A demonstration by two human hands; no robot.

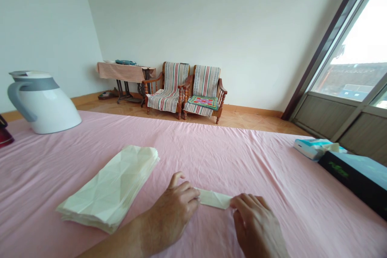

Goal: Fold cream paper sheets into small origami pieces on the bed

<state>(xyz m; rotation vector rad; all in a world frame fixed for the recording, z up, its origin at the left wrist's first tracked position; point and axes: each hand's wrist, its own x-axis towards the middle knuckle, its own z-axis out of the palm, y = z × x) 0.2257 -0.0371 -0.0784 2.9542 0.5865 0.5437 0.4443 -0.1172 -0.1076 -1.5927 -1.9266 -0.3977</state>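
A narrow folded strip of pale paper (215, 199) lies on the pink tablecloth (229, 153), with creases across it. My left hand (175, 205) has its curled fingers on the strip's left end, the thumb side raised. At the other end, my right hand (255, 219) rests with bent fingertips touching the paper's right edge. Both hands are closed over the ends, so those parts of the strip are hidden. Left of my left hand lies a thick stack of pale creased paper sheets (111, 187), marked with triangular folds.
A white and grey jug (56, 105) stands at the far left, beside a red object (4, 137) cut off by the frame. To the right are a tissue pack (311, 148) and a black box (353, 181). Two wooden armchairs (205, 84) stand beyond the table.
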